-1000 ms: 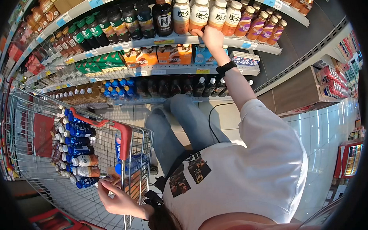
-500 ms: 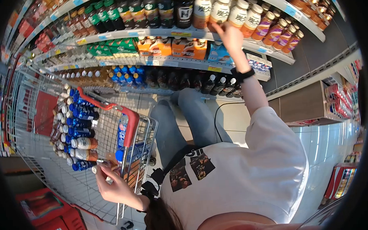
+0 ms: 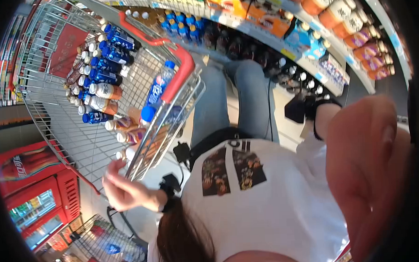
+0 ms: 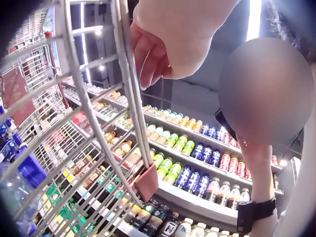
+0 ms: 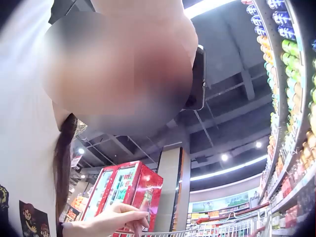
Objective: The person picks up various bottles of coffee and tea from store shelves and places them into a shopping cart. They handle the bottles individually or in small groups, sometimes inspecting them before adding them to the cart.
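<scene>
My right hand (image 3: 365,167) is raised close in front of the head camera, large and blurred. Its wrist wears a black band with a small camera (image 3: 297,109). How its fingertips lie, or whether they hold anything, I cannot tell. Beside the cart's near rim hangs my left hand (image 3: 124,187), fingers loosely bent with nothing in them. In the left wrist view, that hand (image 4: 173,42) overlaps the wire rail. The shopping cart (image 3: 71,149) carries blue-labelled bottles (image 3: 104,77), white-and-orange bottles (image 3: 104,97), purple-labelled bottles (image 3: 131,135) and a large blue-capped bottle (image 3: 159,84) lying down.
Shelves (image 3: 304,67) of drinks curve along the far right, with white-capped bottles (image 3: 339,11) and orange multipacks (image 3: 265,18). The cart's red handle (image 3: 182,67) stands beside my knees. Red drink fridges (image 3: 41,197) and another wire cart (image 3: 95,243) are at the lower left.
My right hand has left the front of the white-capped bottles on the shelf and come up near the head. The head view has turned toward the cart. The left hand stays beside it.
</scene>
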Motion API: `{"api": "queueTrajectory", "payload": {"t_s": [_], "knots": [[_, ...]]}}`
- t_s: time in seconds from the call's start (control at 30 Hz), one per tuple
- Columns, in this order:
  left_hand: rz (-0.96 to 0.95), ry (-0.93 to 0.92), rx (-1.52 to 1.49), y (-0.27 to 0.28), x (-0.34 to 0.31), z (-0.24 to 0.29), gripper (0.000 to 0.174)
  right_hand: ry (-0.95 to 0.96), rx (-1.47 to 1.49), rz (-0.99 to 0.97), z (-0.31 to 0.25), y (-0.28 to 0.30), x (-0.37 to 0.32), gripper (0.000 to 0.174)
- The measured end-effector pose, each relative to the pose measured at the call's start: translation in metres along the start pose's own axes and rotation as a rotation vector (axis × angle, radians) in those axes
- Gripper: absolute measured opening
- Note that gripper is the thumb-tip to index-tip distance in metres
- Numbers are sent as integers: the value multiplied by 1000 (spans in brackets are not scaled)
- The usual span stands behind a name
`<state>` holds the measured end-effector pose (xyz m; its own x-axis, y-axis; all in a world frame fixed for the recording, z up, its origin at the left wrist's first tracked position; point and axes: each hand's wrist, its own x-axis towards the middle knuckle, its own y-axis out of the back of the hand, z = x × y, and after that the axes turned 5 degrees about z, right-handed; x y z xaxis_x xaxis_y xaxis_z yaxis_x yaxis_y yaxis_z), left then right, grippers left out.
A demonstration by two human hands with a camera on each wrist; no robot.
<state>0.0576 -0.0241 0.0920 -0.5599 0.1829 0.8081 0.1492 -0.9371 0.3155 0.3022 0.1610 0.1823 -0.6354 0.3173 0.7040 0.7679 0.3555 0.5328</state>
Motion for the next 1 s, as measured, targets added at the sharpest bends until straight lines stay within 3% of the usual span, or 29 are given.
{"api": "queueTrajectory", "payload": {"t_s": [0.07, 0.27, 0.43, 0.5, 0.6, 0.67, 0.83, 1.0], "knots": [[8, -66, 109, 18, 6, -7, 23, 32, -16, -72, 12, 0, -2, 40], [188, -5, 363, 61, 15, -44, 25, 73, -81, -206, 23, 7, 19, 41], [-23, -25, 451, 72, 19, -89, 15, 295, -29, -438, 13, -22, 64, 41], [-102, 215, 348, 64, 17, -91, 15, 406, 6, -528, 11, -38, 83, 41], [-112, 317, 241, 67, 15, -96, 16, 483, -14, -524, 5, -54, 120, 42], [-180, 335, 240, 68, 18, -93, 16, 418, -211, -442, -3, -78, 147, 44], [-224, 226, 312, 69, 24, -91, 12, 474, -245, -644, -4, -152, 204, 45], [-232, 207, 322, 72, 25, -92, 11, 427, -338, -985, 35, -324, 261, 46]]}}
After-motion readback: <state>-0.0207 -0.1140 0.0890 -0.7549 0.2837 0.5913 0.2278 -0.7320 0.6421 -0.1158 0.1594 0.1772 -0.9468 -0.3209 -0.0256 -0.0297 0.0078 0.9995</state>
